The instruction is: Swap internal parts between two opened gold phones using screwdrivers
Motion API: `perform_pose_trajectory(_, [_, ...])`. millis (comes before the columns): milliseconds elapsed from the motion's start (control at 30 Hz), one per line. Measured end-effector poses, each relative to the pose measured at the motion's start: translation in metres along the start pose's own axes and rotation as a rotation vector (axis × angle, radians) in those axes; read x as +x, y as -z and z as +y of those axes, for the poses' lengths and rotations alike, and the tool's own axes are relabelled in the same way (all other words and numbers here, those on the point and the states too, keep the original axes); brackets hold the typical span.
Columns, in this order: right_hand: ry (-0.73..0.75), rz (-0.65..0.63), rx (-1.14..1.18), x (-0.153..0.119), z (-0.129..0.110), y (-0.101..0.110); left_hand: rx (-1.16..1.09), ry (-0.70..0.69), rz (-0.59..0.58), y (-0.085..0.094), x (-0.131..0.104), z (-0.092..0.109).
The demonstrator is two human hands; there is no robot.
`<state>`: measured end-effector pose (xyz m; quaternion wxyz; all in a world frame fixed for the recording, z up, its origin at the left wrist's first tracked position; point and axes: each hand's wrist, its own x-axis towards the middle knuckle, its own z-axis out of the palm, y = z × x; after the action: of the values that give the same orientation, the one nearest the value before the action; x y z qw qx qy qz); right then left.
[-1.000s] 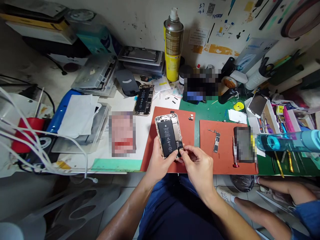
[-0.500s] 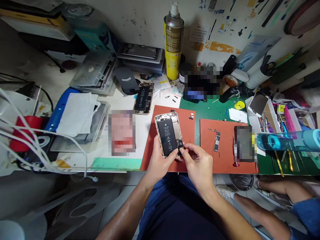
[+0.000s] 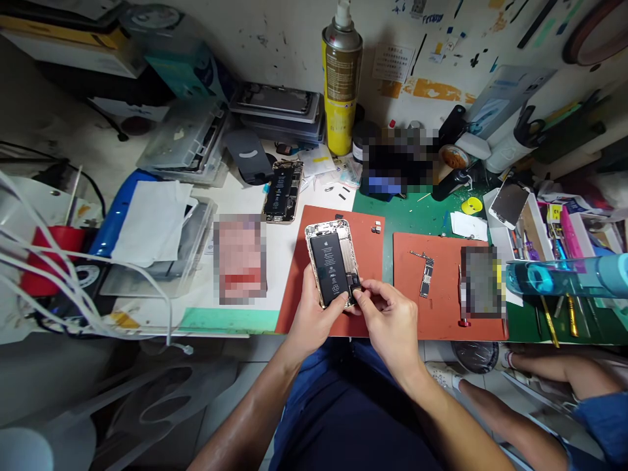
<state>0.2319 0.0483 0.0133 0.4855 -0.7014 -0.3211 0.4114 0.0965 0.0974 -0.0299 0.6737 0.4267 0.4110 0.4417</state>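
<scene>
An opened smartphone, with its black battery and metal frame showing, is tilted above a reddish-brown mat. My left hand wraps its lower left side, thumb across the bottom edge. At the lower right corner of the phone, my right hand is closed in a pinch on a small black part, its thumb on top; the fingertips beneath are partly hidden. A loose logic board lies on a second mat to the right. Small metal pieces rest near the first mat's upper right.
Another opened phone lies behind, left of the mat. A yellow spray can stands against the wall. On the right are a blue bottle, screwdrivers and a tool tray. White cables hang at the left. A person's legs are at lower right.
The small black part shows a little more at my right thumb. Both hands keep nearly the same place on the phone; the view has shifted slightly.
</scene>
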Motion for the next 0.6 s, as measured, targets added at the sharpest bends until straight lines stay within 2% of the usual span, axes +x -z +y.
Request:
perform_pose_trajectory(233, [-0.058, -0.008, 0.068, 0.0029, -0.0037, 0.0, -0.012, -0.001, -0.017, -0.0001, -0.0001, 0.0007])
perform_pose_trajectory(600, [-0.06, 0.009, 0.011, 0.0067, -0.0102, 0.0022, -0.057, 0.062, -0.049, -0.0018, -0.0002, 0.0018])
